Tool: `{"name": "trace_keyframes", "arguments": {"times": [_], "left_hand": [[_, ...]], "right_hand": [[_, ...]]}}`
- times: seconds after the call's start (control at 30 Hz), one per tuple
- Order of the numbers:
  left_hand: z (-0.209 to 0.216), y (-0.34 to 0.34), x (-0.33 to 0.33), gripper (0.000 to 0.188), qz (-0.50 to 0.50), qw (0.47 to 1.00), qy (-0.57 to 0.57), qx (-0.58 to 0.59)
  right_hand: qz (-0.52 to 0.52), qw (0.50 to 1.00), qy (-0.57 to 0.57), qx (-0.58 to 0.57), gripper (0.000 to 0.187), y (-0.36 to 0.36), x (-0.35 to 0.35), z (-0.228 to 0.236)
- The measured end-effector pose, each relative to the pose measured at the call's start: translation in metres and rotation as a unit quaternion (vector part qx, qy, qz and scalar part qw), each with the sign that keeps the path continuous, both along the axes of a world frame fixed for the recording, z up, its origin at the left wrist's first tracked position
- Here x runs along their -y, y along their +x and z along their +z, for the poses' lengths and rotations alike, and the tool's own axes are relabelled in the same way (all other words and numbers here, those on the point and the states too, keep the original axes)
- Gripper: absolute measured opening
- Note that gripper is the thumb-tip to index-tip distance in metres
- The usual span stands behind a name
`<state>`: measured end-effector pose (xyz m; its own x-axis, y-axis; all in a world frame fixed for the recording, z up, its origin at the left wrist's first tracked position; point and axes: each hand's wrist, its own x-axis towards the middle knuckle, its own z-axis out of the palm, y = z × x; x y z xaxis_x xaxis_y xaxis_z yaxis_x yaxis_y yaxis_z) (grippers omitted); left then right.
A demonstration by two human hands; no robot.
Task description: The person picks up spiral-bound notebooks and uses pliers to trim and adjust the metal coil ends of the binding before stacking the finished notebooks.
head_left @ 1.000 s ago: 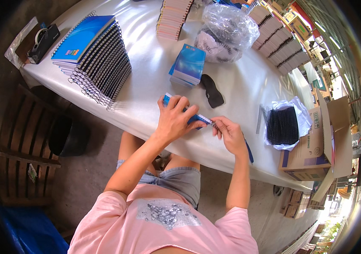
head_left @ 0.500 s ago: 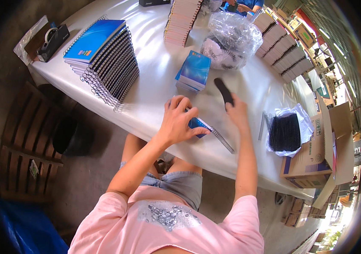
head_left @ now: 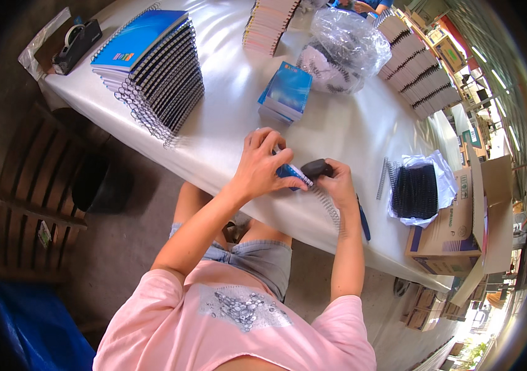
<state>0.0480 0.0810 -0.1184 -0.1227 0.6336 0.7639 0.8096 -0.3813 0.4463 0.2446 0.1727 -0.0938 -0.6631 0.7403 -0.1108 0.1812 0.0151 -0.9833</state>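
Holding blue notebook [head_left: 284, 178], black coils [head_left: 414, 191] in white paper [head_left: 446, 180], clear bag [head_left: 353, 36]

From here I pick out a short row of multicoloured capitals on the top cover of the tall notebook stack [head_left: 146, 37], near the left corner of the bench [head_left: 229, 105]. I see similar, smaller orange-toned letters at the far end of the top cover on the pile of small blue notebooks [head_left: 291, 86], in from the near edge. On the cardboard box [head_left: 440, 241] at the right corner, I see dark capitals running along one side, with outlined handling symbols. The tape dispenser [head_left: 81, 46] carries a pale mark too tiny for me to read.
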Motion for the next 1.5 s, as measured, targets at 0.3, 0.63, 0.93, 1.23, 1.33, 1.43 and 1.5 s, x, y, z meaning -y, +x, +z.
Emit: {"name": "trace_keyframes", "arguments": {"times": [0.3, 0.63, 0.93, 1.23, 1.33, 1.43, 1.5], "left_hand": [[0.002, -0.005, 0.001, 0.057, -0.018, 0.999, -0.031, 0.003], [0.0, -0.017, -0.006, 0.057, -0.068, 0.989, -0.026, 0.129], [-0.013, -0.022, -0.017, 0.084, -0.098, 0.971, -0.058, 0.21], [-0.027, -0.026, -0.021, 0.1, -0.104, 0.951, -0.068, 0.282], [-0.02, -0.025, -0.022, 0.102, -0.129, 0.935, -0.096, 0.317], [-0.024, -0.023, -0.023, 0.104, -0.137, 0.929, -0.094, 0.332], [-0.024, -0.026, -0.02, 0.102, -0.152, 0.919, -0.109, 0.346]], "right_hand": [[-0.069, 0.977, 0.192, 0.064, 0.018, -0.008, 0.008, 0.014], [-0.071, 0.989, 0.084, -0.101, 0.018, -0.022, 0.011, 0.006], [-0.142, 0.965, 0.197, 0.102, 0.03, -0.036, 0.004, 0.019], [-0.073, 0.981, 0.18, 0.028, 0.019, -0.066, 0.005, 0.025], [-0.046, 0.975, 0.216, 0.026, 0.021, -0.067, -0.003, 0.022], [-0.056, 0.993, 0.069, -0.082, 0.025, -0.065, -0.011, 0.014], [0.013, 0.991, 0.113, -0.069, 0.022, -0.07, -0.003, 0.017]]}}
